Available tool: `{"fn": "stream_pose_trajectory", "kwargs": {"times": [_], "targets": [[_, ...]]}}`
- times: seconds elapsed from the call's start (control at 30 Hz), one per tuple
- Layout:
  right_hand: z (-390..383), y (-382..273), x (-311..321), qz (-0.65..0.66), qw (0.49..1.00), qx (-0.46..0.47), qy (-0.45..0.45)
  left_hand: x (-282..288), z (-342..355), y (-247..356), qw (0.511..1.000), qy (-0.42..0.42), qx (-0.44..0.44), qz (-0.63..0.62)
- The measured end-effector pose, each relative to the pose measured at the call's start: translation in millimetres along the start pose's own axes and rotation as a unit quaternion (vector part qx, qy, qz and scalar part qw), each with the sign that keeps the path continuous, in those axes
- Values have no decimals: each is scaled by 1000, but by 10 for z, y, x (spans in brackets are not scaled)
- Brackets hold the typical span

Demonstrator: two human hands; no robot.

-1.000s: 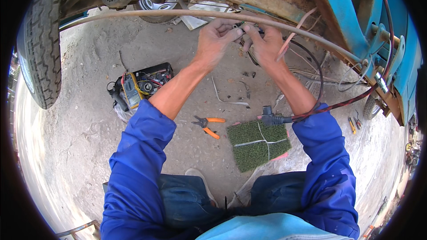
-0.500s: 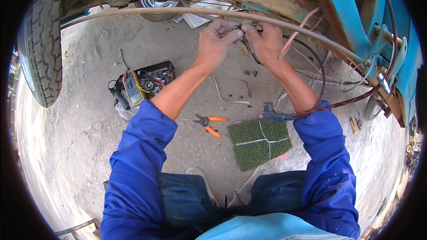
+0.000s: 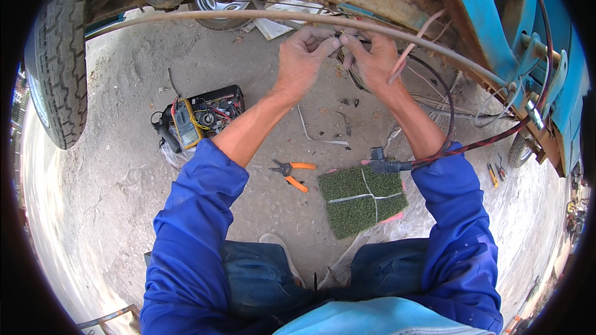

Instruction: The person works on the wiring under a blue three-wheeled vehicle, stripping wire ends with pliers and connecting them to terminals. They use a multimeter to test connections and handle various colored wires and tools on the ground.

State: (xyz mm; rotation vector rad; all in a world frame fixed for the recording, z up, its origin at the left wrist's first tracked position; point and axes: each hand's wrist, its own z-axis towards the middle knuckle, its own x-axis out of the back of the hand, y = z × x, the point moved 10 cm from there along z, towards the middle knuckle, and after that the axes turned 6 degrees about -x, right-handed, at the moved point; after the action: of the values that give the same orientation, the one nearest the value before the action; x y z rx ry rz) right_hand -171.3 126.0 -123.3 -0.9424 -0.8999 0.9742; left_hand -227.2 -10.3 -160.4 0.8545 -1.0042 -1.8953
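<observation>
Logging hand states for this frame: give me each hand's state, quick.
Left hand: closed, fingertips pinching the thin dark wire end.
Right hand: closed, fingertips pinching the same wire end from the other side.

Bright daylight, sharp focus, fisheye bending, dark rim

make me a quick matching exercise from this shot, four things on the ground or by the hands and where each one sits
Things:
1. pliers
2. green mat
3. multimeter
4. tyre

Places:
A. far left edge of the view
B. in the black tool case
C. on the ground just left of the green mat
D. below the right forearm

Pairs: 1-C, 2-D, 3-B, 4-A
</observation>
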Motion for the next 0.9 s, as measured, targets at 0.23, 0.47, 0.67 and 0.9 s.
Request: {"fn": "stream_pose_trajectory", "kwargs": {"times": [0.23,0.47,0.67,0.9], "targets": [[-38,0,17,-8,1000,-17,10,11,38,-3,1000,11,11,-7],[-22,61,20,-19,999,-28,11,-4,57,-57,998,10,14,-58],[-74,67,48,22,999,-30,15,-50,44,-45,998,-25,45,-46],[-219,-79,155,-94,992,37,75,-52,66,-66,997,-10,58,-45]]}}
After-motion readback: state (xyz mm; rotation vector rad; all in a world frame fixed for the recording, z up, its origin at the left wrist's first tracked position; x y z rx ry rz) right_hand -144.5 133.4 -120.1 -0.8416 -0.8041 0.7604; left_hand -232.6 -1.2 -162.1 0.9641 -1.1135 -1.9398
